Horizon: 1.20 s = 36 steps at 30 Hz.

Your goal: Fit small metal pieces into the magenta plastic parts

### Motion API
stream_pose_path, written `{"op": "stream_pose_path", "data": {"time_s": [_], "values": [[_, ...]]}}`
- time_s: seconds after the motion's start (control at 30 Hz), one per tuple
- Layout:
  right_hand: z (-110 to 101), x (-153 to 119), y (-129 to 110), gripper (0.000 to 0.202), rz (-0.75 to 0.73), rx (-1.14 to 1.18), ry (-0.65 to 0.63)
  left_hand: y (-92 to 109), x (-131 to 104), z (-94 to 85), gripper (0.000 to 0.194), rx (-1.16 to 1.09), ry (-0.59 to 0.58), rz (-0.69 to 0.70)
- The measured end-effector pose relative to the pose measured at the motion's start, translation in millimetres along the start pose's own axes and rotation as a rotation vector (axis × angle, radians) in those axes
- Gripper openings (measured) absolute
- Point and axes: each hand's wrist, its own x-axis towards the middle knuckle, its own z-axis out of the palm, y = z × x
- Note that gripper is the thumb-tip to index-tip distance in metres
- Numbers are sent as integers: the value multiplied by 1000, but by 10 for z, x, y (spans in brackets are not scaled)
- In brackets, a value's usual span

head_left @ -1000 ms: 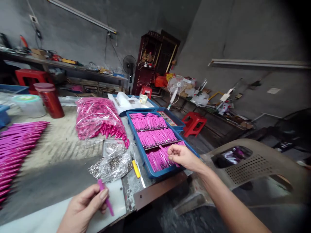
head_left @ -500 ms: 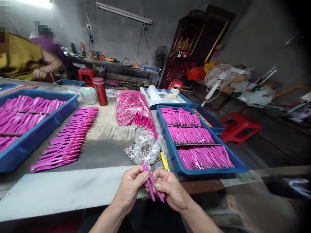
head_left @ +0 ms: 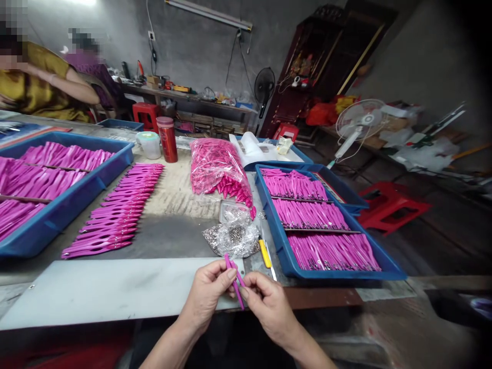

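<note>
Low in the head view, my left hand (head_left: 209, 287) pinches a slim magenta plastic piece (head_left: 238, 295) between thumb and fingers. My right hand (head_left: 267, 297) is closed at its right side, gripping its other slim arm, mostly covered by the fingers. Whether the two arms are joined cannot be made out. Just beyond my hands lies a clear plastic bag of small metal parts (head_left: 234, 236). A yellow-handled tool (head_left: 265, 253) rests to the right of that bag. Similar magenta pieces with darker red-pink tips (head_left: 115, 212) lie in an overlapping row at left.
A blue tray (head_left: 279, 251) at right and another blue tray (head_left: 92, 185) at left hold many magenta pieces. An open bag of pink tips (head_left: 219, 164), a red tumbler (head_left: 167, 141) and a lidded tub (head_left: 149, 146) stand farther back. A white board (head_left: 115, 289) lies along the front edge. One co-worker (head_left: 54, 84) sits at far left.
The two magenta arms were crossed and spread; now the right one is mostly covered by my right hand, whose fingers have closed further over it. The view has shifted slightly left.
</note>
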Motion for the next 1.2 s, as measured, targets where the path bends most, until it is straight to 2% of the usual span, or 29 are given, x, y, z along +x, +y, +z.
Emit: {"op": "stream_pose_path", "data": {"time_s": [0.3, 0.9, 1.2], "values": [[96, -6, 24, 21, 75, 250, -4, 10, -24, 6, 24, 27, 7, -23], [126, -12, 48, 20, 78, 283, -7, -4, -34, 0, 26, 48, -9, -41], [133, 10, 32, 20, 77, 301, -10, 9, -24, 22, 27, 54, 21, -33]]}}
